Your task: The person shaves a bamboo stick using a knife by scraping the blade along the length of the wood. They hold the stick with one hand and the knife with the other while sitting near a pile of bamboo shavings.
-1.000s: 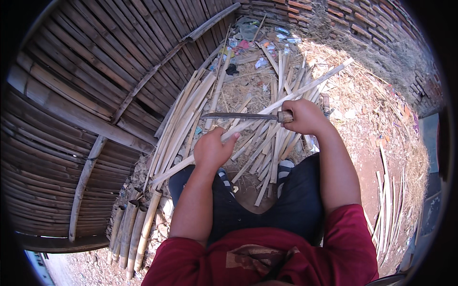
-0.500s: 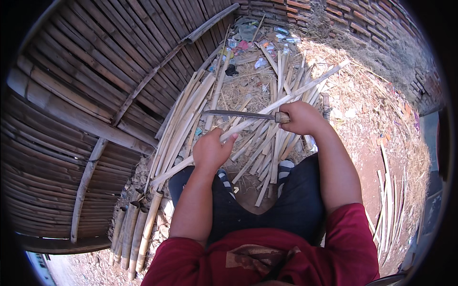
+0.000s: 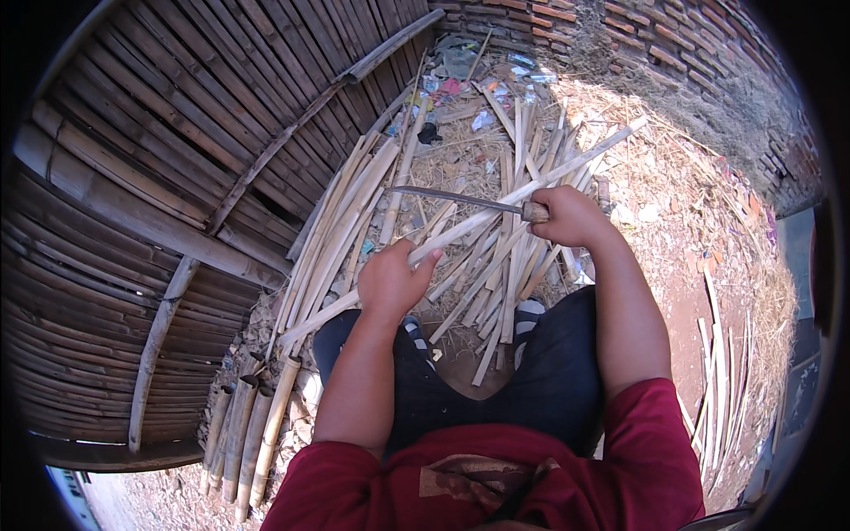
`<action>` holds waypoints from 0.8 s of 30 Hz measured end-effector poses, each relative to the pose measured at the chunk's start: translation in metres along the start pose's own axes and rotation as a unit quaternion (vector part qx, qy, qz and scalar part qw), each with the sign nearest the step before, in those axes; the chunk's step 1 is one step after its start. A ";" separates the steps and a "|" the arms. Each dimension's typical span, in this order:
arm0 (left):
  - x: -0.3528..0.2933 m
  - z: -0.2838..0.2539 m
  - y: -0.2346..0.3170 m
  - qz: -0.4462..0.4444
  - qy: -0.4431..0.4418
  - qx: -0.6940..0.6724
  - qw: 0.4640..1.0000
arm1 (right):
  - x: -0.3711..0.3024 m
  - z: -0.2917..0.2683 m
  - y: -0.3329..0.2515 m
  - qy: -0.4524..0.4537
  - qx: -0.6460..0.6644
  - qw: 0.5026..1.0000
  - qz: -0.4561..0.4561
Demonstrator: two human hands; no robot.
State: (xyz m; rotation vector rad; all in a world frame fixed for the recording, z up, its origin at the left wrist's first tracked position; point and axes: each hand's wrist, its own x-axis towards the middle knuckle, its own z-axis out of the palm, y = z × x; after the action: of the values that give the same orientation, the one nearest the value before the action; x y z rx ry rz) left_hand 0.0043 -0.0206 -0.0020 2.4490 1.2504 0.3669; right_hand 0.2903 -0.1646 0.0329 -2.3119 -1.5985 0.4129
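Observation:
My left hand [image 3: 394,281] is closed around a long pale bamboo strip [image 3: 591,154], which slants from beside my left knee up to the far right. In my right hand [image 3: 571,217] is the wooden handle of a long-bladed knife [image 3: 460,197]. The blade points left and lies across the strip, beyond my left hand. Whether its edge touches the strip I cannot tell. Below it, between my feet and further off, lies a loose heap of split bamboo strips [image 3: 482,296].
A slatted bamboo wall [image 3: 168,150] rises on the left, with long strips [image 3: 341,217] leaning along it. Several bamboo tubes [image 3: 235,442] stand at lower left. Thin strips [image 3: 719,380] lie at right. Litter [image 3: 482,119] lies near the brick wall [image 3: 660,40].
My right hand has shifted slightly right, and the knife has tilted so its tip points further away from me. My left hand and the strip have stayed in place.

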 end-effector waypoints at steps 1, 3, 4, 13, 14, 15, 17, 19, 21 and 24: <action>0.000 -0.001 0.000 -0.001 -0.002 0.003 1.000 | 0.000 -0.001 -0.005 -0.011 -0.002 1.000 0.001; -0.001 -0.002 0.000 -0.003 -0.008 0.005 1.000 | 0.000 -0.001 -0.011 -0.032 -0.007 0.999 0.005; -0.001 -0.002 0.001 -0.003 -0.012 0.005 1.000 | -0.001 0.000 -0.011 -0.023 -0.004 1.000 -0.002; -0.001 0.000 0.002 0.000 -0.031 0.010 0.999 | 0.001 0.011 0.003 -0.002 0.014 0.999 -0.032; -0.001 0.000 0.002 0.000 -0.034 0.015 0.999 | 0.002 0.013 0.004 -0.003 0.015 0.999 -0.036; -0.001 0.000 0.002 0.006 -0.037 0.019 0.999 | 0.002 0.013 0.005 -0.003 0.017 0.999 -0.039; -0.002 -0.001 0.002 0.019 -0.045 0.028 0.998 | 0.003 0.013 0.003 -0.016 0.012 0.999 -0.042; -0.002 -0.001 0.001 0.027 -0.051 0.031 0.998 | 0.004 0.014 0.003 -0.026 0.004 0.999 -0.047; -0.002 -0.001 0.001 0.031 -0.054 0.032 0.998 | 0.006 0.018 0.005 -0.034 -0.005 0.998 -0.054; -0.002 0.000 0.001 0.032 -0.055 0.035 0.997 | 0.007 0.020 0.005 -0.041 -0.013 0.997 -0.059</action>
State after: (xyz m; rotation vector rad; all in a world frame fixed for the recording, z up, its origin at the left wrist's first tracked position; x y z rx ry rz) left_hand 0.0040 -0.0229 -0.0012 2.5364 1.1598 0.2057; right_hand 0.2888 -0.1576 0.0126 -2.2325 -1.7786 0.4659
